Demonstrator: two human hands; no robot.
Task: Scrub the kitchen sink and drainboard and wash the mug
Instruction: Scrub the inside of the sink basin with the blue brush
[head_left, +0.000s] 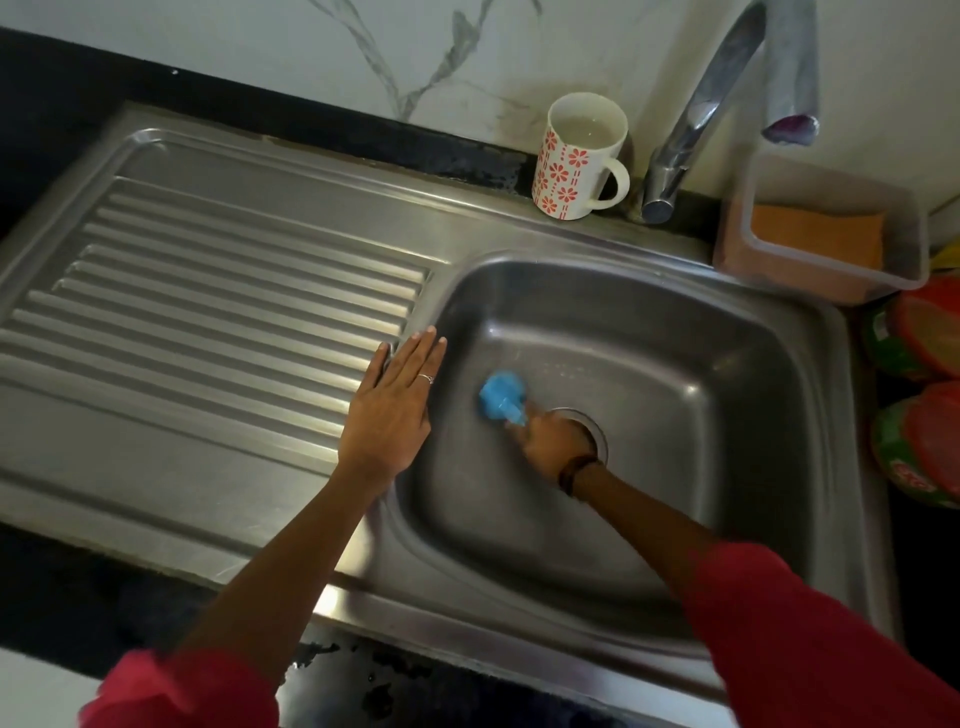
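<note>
Nearest, two red sleeves (810, 639) enter from the bottom edge over the dark counter (57, 587), which shows wet patches at its front lip. Next, left hand (392, 410): flat, fingers straight and together, palm down on the ridge between drainboard (218, 291) and sink (701, 395), holding nothing; a ring shows on one finger. Risk: on wet steel a bracing palm may slide into the basin if weight goes on it. Beside it, right hand (550, 441): low inside the sink, fingers curled round the handle of a blue scrubber (501, 397), whose head rests on the basin floor just left of the drain (589, 426); the hand is blurred, so the exact grip cannot be told. Risk: the scrubber sits close to the drain, and a loose hold could let it catch on the rim there. Judged stage: basin scrubbing in progress; drainboard looks untouched, though that cannot be confirmed. Farther back, mug (579, 156): white with red flowers, upright on the sink's back ledge, holding cloudy water, handle toward the tap (717, 104). Risk: a wide stroke or a raised elbow could knock it into the basin, spilling or chipping it. To the right rear, clear plastic tub (904, 234) with an orange sponge (815, 231) inside, overhanging the sink's corner; a nudge could tip it. Far right, green-and-red packets (919, 332), contents unreadable.
</note>
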